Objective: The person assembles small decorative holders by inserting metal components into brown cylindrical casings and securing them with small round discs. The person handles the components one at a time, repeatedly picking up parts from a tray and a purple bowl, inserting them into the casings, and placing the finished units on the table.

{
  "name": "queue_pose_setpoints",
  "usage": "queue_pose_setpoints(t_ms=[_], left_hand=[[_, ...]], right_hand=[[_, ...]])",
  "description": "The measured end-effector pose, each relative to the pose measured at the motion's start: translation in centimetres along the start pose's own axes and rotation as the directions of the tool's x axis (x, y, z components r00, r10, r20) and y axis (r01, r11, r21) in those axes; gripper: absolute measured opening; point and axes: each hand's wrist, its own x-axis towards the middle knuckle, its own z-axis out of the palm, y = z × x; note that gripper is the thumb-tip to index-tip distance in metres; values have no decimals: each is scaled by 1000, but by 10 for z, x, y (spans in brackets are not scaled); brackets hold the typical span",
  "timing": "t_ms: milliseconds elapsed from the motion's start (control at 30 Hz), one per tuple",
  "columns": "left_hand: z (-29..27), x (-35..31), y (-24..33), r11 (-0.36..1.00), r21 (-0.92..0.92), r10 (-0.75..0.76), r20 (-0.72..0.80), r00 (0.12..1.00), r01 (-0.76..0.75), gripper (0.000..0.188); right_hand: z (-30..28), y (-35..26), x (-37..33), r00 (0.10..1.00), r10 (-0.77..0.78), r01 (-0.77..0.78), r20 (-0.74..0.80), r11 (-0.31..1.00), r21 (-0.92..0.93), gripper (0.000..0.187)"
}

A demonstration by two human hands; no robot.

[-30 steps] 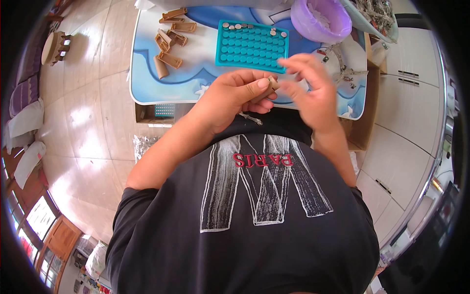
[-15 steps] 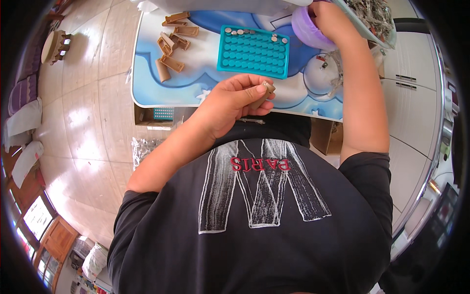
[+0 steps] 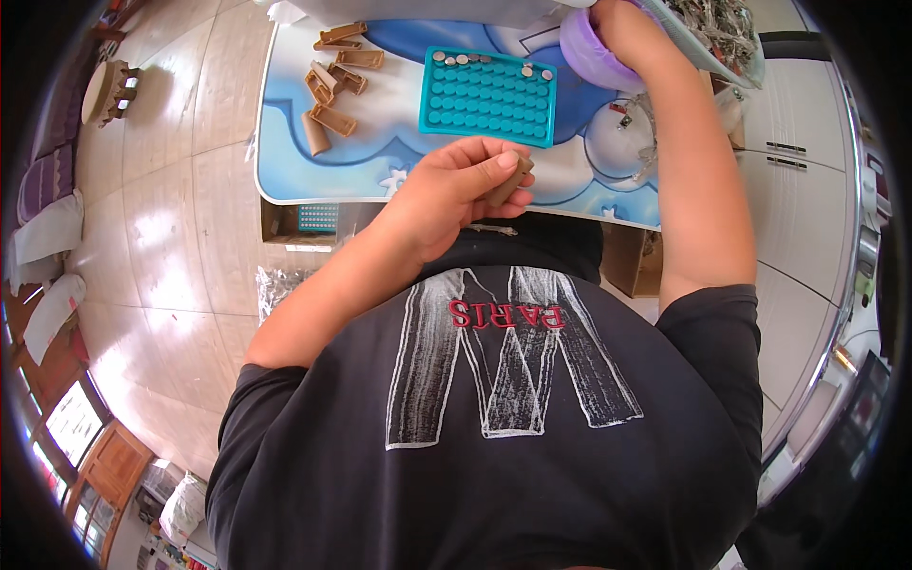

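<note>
My left hand (image 3: pixel 456 185) is closed on a small brown plastic casing (image 3: pixel 506 188), pinched between thumb and fingers just off the table's near edge. My right hand (image 3: pixel 627 33) reaches into a purple bowl (image 3: pixel 582 59) at the far right; its fingers are hidden inside. Between the hands and farther back lies a teal tray (image 3: pixel 484 106) with rows of round pockets. Several silver button cells (image 3: pixel 462 59) sit along its far row. More brown casings (image 3: pixel 332 120) lie loose on the left of the table.
A clear bin of tangled metal parts (image 3: pixel 722 33) stands beyond the bowl. A round transparent dish (image 3: pixel 608 147) with small parts lies near the right table edge. Below the table are a cardboard box (image 3: pixel 635 264) and, at left, another teal tray (image 3: pixel 317 218).
My right hand has shifted slightly left and away from me in the bowl. The left thumb has moved over the casing's end. Tray and bowl appear a little farther left.
</note>
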Motion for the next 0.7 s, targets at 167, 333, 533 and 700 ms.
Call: queue_pose_setpoints(t_ms=[167, 333, 533, 700], left_hand=[[-9, -1, -2, 1000, -26, 15, -22, 1000, -16, 28], [-5, 0, 1, 1000, -24, 17, -16, 1000, -17, 29], [-8, 2, 0, 988, -154, 3, 43, 999, 4, 32], [-11, 7, -1, 952, -307, 59, 170, 984, -4, 32]], right_hand=[[-38, -20, -16, 983, -5, -11, 182, 996, 85, 21], [-25, 15, -19, 982, 133, -187, 131, 702, 688, 13], [-33, 18, -37, 960, 266, -114, -87, 653, 749, 12], [-22, 8, -76, 954, 186, 90, -233, 564, 821, 20]])
